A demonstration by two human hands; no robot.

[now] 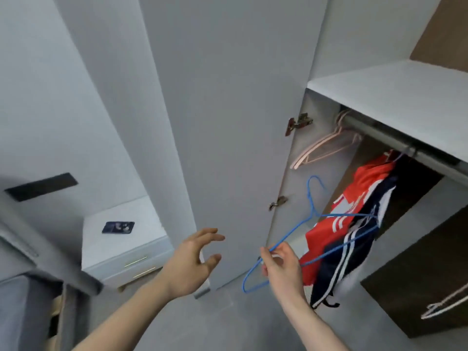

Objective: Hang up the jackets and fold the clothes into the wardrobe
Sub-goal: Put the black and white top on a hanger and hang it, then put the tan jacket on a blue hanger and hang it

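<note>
Open wardrobe [253,97], right hand [281,267] pinching blue hanger [336,239], hook up, left hand [192,262] spread.

Both forearms bare; left hand [192,264] and right hand [283,268] ungloved.

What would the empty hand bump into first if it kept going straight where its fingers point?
Probably the open wardrobe door: the left hand points its fingers toward it, though the depth between them is unclear.

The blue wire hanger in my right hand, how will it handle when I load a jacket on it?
The blue wire hanger looks thin, so it probably flexes under weight. The right hand pinches it with fingertips, suggesting it's light. Its smooth coating may let fabric slide.
</note>
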